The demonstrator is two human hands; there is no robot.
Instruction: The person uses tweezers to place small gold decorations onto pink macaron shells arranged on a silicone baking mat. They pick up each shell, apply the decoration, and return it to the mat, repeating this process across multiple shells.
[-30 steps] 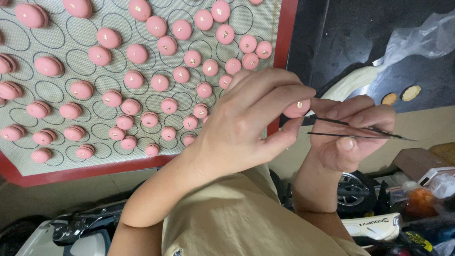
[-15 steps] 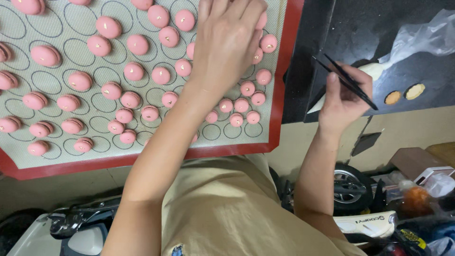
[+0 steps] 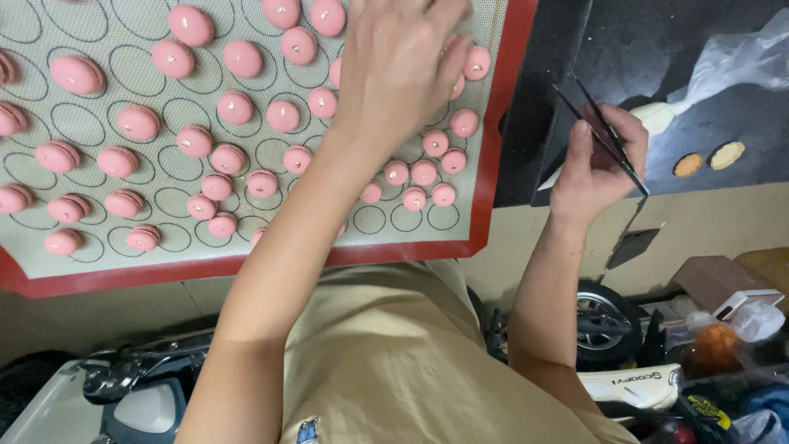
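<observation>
Several pink macarons [image 3: 234,107] lie on a grey baking mat [image 3: 140,255] with printed circles and a red border. My left hand [image 3: 403,66] reaches over the mat's right part, fingers curled down onto the macarons there; whether it grips one is hidden. To the right of the mat, above a black tray [image 3: 657,49], my right hand [image 3: 596,160] holds thin black tweezers [image 3: 604,136] that point up and to the left.
On the black tray lie a clear piping bag with cream [image 3: 723,66] and two small golden discs [image 3: 708,159]. Below the table edge are a scooter wheel [image 3: 604,321], boxes and bags [image 3: 723,321].
My left hand has gone from beside the tweezers up onto the mat among the macarons. My right hand with the tweezers has moved up and right over the black tray.
</observation>
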